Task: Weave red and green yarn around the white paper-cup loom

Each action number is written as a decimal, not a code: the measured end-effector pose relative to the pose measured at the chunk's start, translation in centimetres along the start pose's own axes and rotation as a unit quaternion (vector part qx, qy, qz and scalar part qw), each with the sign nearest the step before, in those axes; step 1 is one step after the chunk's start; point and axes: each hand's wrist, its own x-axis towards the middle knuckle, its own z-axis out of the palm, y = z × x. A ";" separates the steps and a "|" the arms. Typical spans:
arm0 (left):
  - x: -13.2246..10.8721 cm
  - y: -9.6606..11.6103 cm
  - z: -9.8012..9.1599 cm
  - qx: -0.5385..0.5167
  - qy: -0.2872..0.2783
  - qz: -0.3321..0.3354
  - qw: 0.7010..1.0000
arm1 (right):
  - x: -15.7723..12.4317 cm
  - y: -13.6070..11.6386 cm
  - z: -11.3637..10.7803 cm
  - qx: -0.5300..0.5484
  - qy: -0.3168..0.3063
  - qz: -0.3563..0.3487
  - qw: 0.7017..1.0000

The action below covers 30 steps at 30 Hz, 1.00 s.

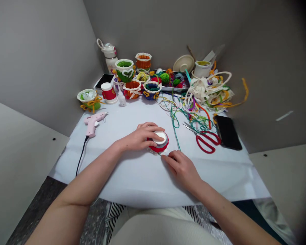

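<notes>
A small upturned cup (160,137) with a white round base and bands of grey and red yarn stands on the white tabletop. My left hand (148,136) rests over it from the left, fingers spread across the base and around its side. Close to the cup's near right edge, my right hand (180,166) is closed in a pinch on a green yarn (177,140). That strand runs from my right hand back toward a loose green tangle. A short bit of it shows at the cup's lower rim. The fingertips partly hide the strand.
Red-handled scissors (208,141) and a black phone (228,132) lie to the right, below a heap of yarn scraps (206,90). At the left are a pink glue gun (92,123) and its cord. Several yarn-covered cups, a glue bottle (121,98) and a yarn tray (174,89) stand behind.
</notes>
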 end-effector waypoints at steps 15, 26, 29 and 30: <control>-0.2 -0.3 0.1 -0.011 0.015 0.006 1.000 | 0.2 -0.2 0.6 -0.030 0.039 0.082 0.995; -0.2 -0.3 0.0 -0.017 0.014 0.005 1.000 | 2.5 1.2 0.7 0.045 0.086 0.147 0.984; -0.3 0.0 0.5 -0.016 0.028 0.002 0.999 | 2.3 1.5 0.7 0.054 0.077 0.149 0.984; -0.3 0.2 0.8 -0.016 0.045 -0.004 0.999 | 2.2 1.5 0.7 0.056 0.073 0.148 0.985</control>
